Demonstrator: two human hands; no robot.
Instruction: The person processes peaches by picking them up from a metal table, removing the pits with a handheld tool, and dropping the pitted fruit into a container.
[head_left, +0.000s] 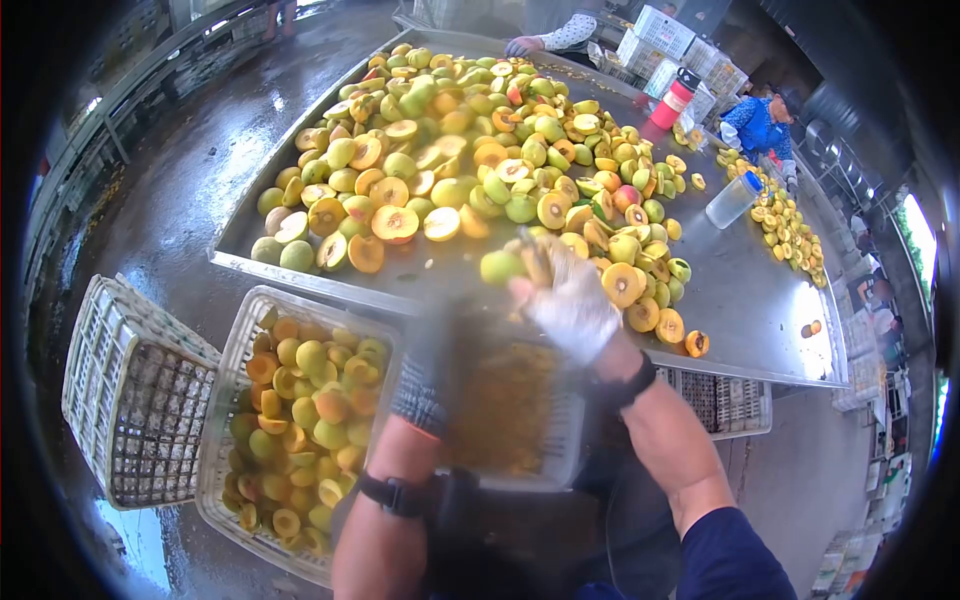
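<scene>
My right hand (572, 308), in a white glove, is over the front edge of the metal table, its fingers closed round a yellow-green peach (502, 267). Something thin and dark shows by its fingertips, too blurred to name. My left hand (425, 375) is smeared by motion beside the table edge; its dark knit cuff shows, but its fingers cannot be made out. A large heap of cut peaches (440, 224), many halved with orange flesh and pits showing, lies on the table in front of both hands.
A white crate (212, 480) full of peach halves stands at left, beside a tilted crate (150, 400). Another bin (570, 440) sits below my hands. On the metal table (700, 265) stand a clear bottle (733, 200) and a red bottle (675, 100). Co-workers stand across it.
</scene>
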